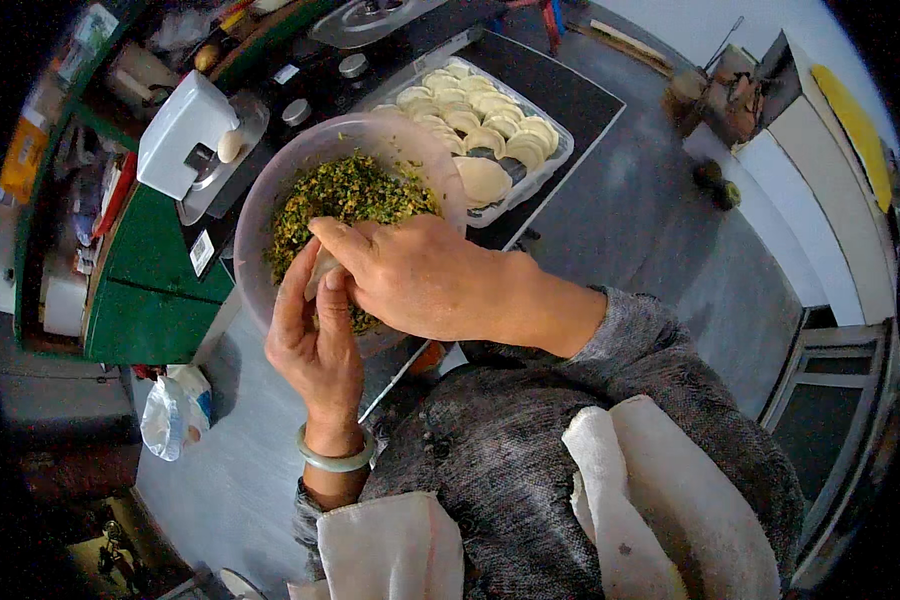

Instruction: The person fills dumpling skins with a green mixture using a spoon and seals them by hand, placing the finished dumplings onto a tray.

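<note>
Over a translucent plastic bowl (253, 217) I hold a piece of pale dough (324, 271), mostly hidden by my fingers. My left hand (316, 337), with a jade-coloured bangle (336, 459) at the wrist, supports it from the near side. The fingertips of my right hand (435, 281) pinch its upper edge. Inside the bowl is a chopped green and yellow filling (352, 187). Behind the bowl's right side, a clear plastic tray (562, 161) holds several overlapping pale folded dumplings (457, 97). A larger flat-looking dough piece (482, 180) lies at its near end.
The tray rests on a black cooktop (570, 97) with metal knobs (296, 112). To the left are a white plastic container (184, 135), an egg (229, 146) and a green cabinet (154, 292) with cluttered shelves. A plastic bag (166, 420) sits on the grey floor (225, 495).
</note>
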Action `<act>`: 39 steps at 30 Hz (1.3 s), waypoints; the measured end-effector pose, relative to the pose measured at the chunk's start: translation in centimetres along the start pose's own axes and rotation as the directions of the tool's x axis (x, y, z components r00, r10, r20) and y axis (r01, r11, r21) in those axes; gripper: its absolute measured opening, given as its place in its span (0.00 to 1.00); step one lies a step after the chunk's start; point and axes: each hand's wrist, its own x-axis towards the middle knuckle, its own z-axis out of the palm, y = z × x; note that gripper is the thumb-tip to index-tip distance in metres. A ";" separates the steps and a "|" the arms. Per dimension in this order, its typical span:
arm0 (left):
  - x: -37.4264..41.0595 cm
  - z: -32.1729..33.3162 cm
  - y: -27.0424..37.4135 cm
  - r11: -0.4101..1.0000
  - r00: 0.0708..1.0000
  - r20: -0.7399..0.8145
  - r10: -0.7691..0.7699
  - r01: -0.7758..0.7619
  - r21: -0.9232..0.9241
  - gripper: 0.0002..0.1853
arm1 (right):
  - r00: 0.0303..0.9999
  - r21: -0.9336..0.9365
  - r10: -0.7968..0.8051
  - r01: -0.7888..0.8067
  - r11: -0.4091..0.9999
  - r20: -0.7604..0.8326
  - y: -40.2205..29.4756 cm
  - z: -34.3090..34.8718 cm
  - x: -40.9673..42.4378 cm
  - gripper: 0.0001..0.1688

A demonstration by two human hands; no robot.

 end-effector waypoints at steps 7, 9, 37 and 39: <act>0.2 1.4 0.4 0.972 0.983 0.128 0.129 -0.151 0.182 0.20 | 0.984 0.257 0.125 -0.090 0.962 -0.124 1.6 -0.4 -0.7 0.25; 0.5 1.7 0.1 0.949 0.964 0.165 0.209 -0.240 0.204 0.23 | 0.970 0.360 0.168 -0.096 0.928 -0.173 2.2 -0.4 -1.0 0.23; 0.4 1.1 -2.1 1.000 0.987 0.160 0.005 -0.009 0.023 0.24 | 0.864 -0.261 0.421 -0.354 0.898 0.277 17.6 -3.0 -4.8 0.18; 0.4 1.2 -2.1 0.999 0.987 0.159 0.021 -0.027 0.038 0.23 | 0.810 -0.243 0.431 -0.360 0.901 0.398 17.4 -2.5 -4.4 0.20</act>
